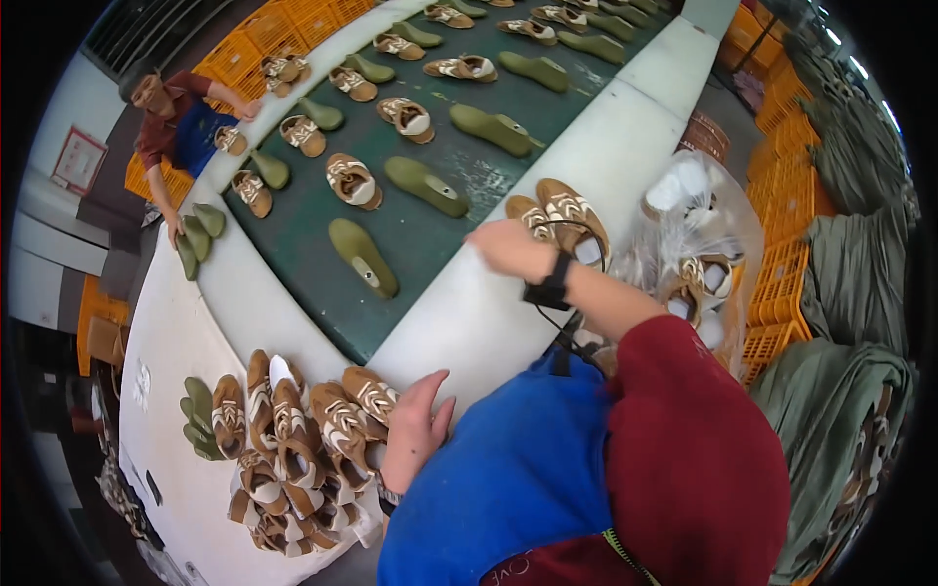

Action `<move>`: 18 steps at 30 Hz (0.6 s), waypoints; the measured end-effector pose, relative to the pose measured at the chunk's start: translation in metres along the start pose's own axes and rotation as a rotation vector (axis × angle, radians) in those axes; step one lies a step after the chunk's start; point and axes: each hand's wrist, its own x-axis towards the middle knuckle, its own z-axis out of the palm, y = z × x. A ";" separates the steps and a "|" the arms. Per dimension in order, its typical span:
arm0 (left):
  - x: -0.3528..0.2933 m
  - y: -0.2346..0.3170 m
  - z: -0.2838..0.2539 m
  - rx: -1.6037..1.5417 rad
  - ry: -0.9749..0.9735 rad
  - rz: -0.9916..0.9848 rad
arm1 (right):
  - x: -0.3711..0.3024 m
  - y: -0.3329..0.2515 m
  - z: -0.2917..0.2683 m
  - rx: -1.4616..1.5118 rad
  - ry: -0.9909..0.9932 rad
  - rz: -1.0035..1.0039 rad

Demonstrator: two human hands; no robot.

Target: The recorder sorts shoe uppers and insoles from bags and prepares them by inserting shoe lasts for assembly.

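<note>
Above the white border of the bench [469, 337], the fingers of the right hand [513, 249] are blurred; I cannot tell whether they are closed or touching the brown pair of shoes [565, 203] beside them. The left hand [415, 425] has thumb and fingers apart, nothing visible between, near a heap of shoes [293, 420]. The pair stands side by side, probably to keep it matched; the heap seems piled to save room. On the green belt [293, 259], more shoes [352, 181] and green lasts [362, 256] lie in rows, presumably spaced for easy access. The right forearm [606, 298] slants leftward across the front of the body; the left hand is raised close to the blue apron [498, 459], fingers pointing away. Farther off, a co-worker [171, 127] has a hand on some lasts [200, 234].
</note>
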 end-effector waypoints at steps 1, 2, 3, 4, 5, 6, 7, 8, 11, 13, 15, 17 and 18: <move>0.009 0.001 0.004 -0.001 -0.014 0.004 | -0.022 0.018 -0.021 -0.080 -0.083 0.217; 0.016 -0.001 0.011 0.003 -0.051 0.107 | -0.045 0.028 -0.041 -0.120 -0.075 0.315; 0.023 0.000 0.016 0.005 -0.086 0.212 | -0.066 0.050 -0.038 -0.084 0.000 0.378; 0.031 0.006 0.019 -0.026 -0.136 0.233 | -0.082 0.061 -0.043 -0.042 -0.130 0.454; 0.037 0.006 0.023 -0.031 -0.141 0.233 | -0.092 0.069 -0.038 -0.044 -0.134 0.459; 0.043 0.007 0.027 -0.015 -0.191 0.241 | -0.099 0.077 -0.029 0.058 -0.077 0.428; 0.046 0.006 0.030 -0.002 -0.238 0.249 | -0.101 0.076 -0.030 0.157 -0.020 0.395; 0.049 0.005 0.033 0.013 -0.249 0.220 | -0.100 0.075 -0.032 0.186 -0.070 0.407; 0.055 0.001 0.039 0.049 -0.252 0.206 | -0.087 0.064 -0.039 0.065 -0.172 0.364; 0.053 0.001 0.038 0.073 -0.250 0.185 | -0.085 0.049 -0.034 -0.004 -0.087 0.265; 0.046 -0.001 0.037 0.067 -0.240 0.167 | -0.084 0.030 -0.041 0.150 0.038 0.084; 0.037 -0.007 0.035 0.071 -0.227 0.145 | -0.078 0.004 -0.082 0.502 -0.419 0.171; 0.033 -0.009 0.035 0.075 -0.224 0.132 | -0.078 -0.003 -0.094 0.846 -0.876 0.271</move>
